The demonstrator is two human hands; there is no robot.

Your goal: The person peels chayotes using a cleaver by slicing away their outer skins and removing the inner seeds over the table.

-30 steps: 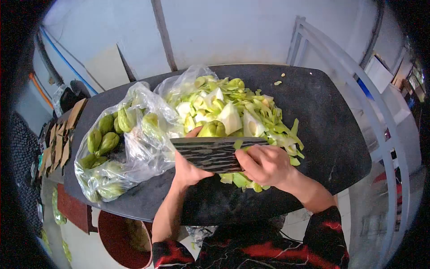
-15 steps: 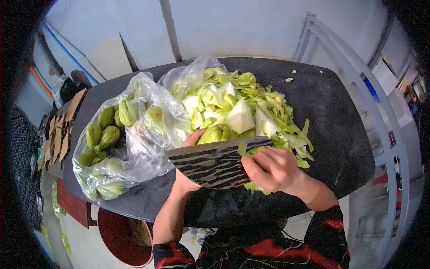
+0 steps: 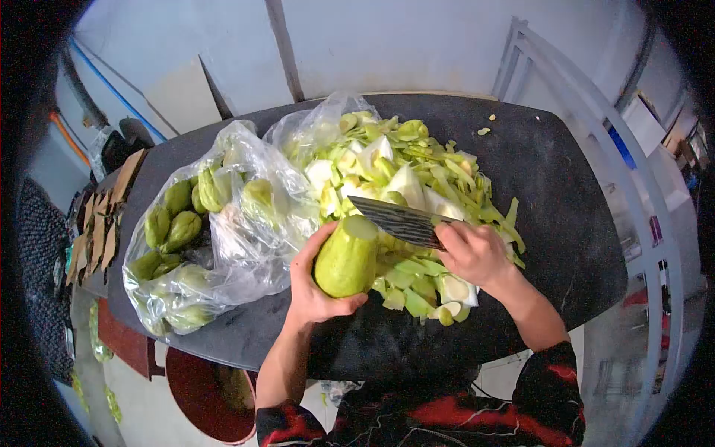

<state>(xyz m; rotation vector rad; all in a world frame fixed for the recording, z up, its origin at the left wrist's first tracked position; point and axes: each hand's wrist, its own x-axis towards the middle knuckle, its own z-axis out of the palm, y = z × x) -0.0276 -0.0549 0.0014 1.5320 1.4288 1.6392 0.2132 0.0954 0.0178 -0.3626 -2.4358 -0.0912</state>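
A pale green chayote (image 3: 345,262) with a flat cut top is gripped upright in my left hand (image 3: 309,287). My right hand (image 3: 477,253) is closed round the handle end of a broad knife with a dark striped blade (image 3: 398,222). The blade points left, its tip just above and beside the chayote's top. Behind and under the knife lies a heap of green peelings (image 3: 465,182) with white cut pieces. More peelings and cut bits (image 3: 417,287) lie to the right of the held chayote.
On the dark table (image 3: 551,223), a clear plastic bag (image 3: 249,246) with several whole chayotes (image 3: 179,229) is at the left. A red bucket (image 3: 201,395) stands below the front edge. A grey metal rail (image 3: 633,194) runs along the right. Small scraps (image 3: 484,131) lie near the back edge.
The wide blade, earlier in front of the chayote and my left hand, has swung up and right and now looks narrower. The chayote in my left hand now shows whole, with its cut top.
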